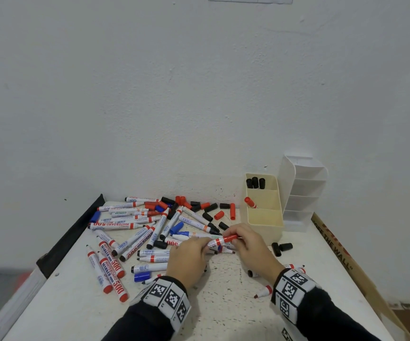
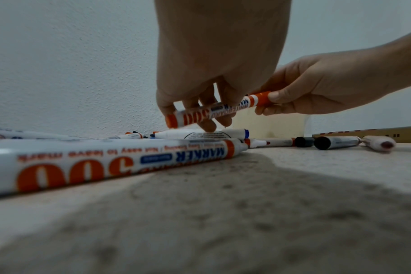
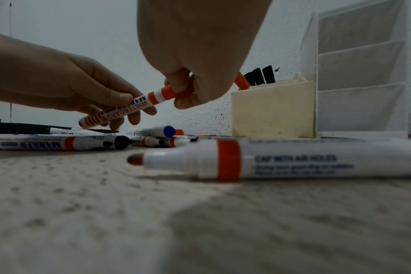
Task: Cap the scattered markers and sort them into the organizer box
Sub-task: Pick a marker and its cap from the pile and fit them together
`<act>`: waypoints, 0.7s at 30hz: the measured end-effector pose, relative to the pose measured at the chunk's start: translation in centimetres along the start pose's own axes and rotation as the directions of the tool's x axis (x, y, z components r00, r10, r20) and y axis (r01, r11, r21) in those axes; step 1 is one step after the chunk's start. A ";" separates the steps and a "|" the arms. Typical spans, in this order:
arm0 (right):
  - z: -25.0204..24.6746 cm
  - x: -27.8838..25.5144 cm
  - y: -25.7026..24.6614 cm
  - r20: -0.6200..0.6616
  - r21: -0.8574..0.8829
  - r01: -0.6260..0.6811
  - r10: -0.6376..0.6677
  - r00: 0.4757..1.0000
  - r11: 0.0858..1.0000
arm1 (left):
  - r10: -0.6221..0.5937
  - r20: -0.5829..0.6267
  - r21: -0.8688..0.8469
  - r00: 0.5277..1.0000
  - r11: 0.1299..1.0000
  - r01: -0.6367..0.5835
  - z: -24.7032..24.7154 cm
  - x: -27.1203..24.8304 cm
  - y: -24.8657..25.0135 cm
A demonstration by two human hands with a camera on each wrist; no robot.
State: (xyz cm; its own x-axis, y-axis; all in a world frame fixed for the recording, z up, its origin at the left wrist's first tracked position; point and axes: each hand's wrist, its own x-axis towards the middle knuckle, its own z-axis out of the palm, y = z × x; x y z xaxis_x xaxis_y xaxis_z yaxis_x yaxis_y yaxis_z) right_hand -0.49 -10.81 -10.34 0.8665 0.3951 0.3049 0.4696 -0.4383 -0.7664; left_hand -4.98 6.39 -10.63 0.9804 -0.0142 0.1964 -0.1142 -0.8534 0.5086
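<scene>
**Seating the red cap**

Above the table's [image 1: 223,303] middle, the left hand [image 1: 189,262] pinched the red marker's [image 1: 220,240] barrel, and the right hand [image 1: 253,249] pinched its cap end. Best: push straight along the barrel, then carry it to the box [image 1: 265,219] at the far right corner.

Held marker [image 1: 223,240]: white barrel, red cap and band, red and blue lettering. Loose caps [image 1: 219,215]: red, black, blue. Organizer box [image 1: 265,223]: cream, holding three black-capped markers [image 1: 255,182] and one red-capped marker [image 1: 250,202]. Desk [image 1: 223,303]: off-white, dark-speckled. Wristbands [image 1: 167,296]: white with black square codes. Sleeves [image 1: 334,321]: black.
</scene>
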 end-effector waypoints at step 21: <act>0.1 -0.4 -1.3 -0.032 0.057 0.097 -0.095 0.995 0.994 | 0.142 0.393 -0.607 0.909 0.783 0.140 -1.7 -0.9 1.6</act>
State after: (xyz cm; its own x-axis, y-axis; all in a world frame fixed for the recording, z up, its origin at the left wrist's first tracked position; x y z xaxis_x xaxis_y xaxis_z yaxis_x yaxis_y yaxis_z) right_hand -1.46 -10.32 -9.50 0.8228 0.4093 0.3942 0.5409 -0.3512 -0.7643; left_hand -6.36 5.91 -8.60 0.9376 -0.3386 -0.0792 -0.0489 -0.3538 0.9341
